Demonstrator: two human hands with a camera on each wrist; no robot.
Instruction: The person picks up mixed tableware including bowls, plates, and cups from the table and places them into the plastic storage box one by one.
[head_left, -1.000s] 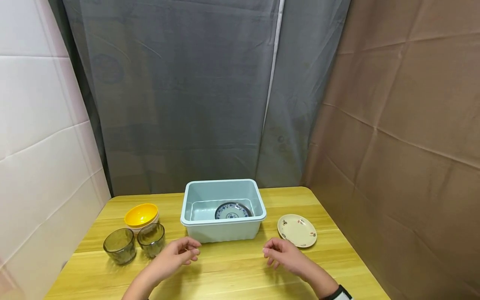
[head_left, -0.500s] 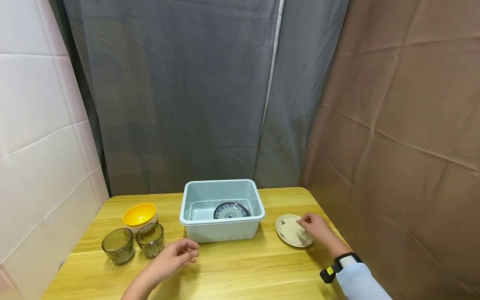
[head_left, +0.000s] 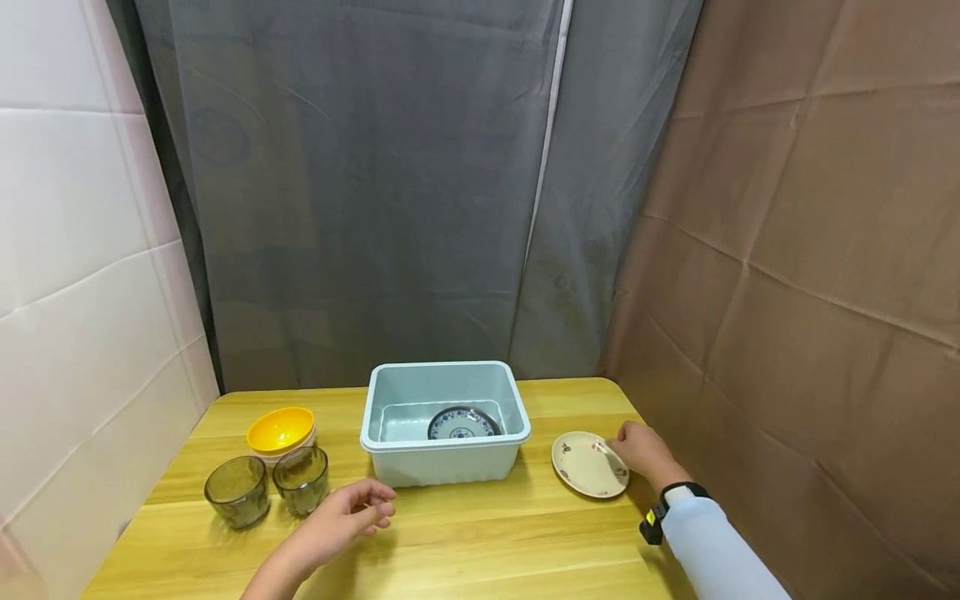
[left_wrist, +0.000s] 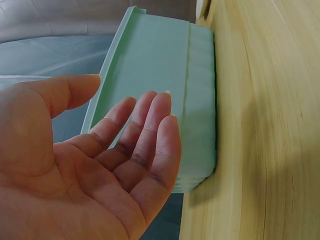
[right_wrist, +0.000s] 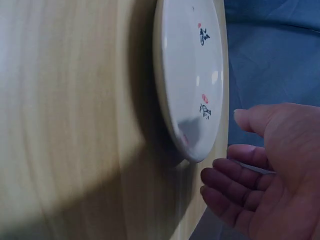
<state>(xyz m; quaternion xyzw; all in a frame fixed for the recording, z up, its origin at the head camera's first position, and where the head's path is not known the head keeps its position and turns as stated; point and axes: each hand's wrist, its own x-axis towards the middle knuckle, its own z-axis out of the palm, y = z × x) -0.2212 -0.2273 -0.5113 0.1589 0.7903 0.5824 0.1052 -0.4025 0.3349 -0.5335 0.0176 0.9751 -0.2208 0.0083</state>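
Observation:
A cream plate point(head_left: 588, 467) with small floral marks lies on the right of the table. My right hand point(head_left: 643, 454) is at its right edge; in the right wrist view the thumb and loosely bent fingers stand apart beside the rim of the plate point(right_wrist: 187, 65), holding nothing. My left hand point(head_left: 345, 521) hovers in front of the pale blue tub point(head_left: 450, 462), palm turned inward and fingers relaxed, with nothing in it. Inside the tub sits a plate with a blue floral pattern point(head_left: 462, 423), its near part hidden by the front wall.
Left of the tub, a yellow bowl point(head_left: 281, 429) is stacked on a whitish one. Two smoky glass cups point(head_left: 238, 494) stand in front of the bowls, close to my left forearm. Curtains enclose the wooden table point(head_left: 465, 542) at the back and sides.
My right hand has moved from in front of the tub, rightward over the cream plate, to the plate's right edge. My left hand has stayed nearly still.

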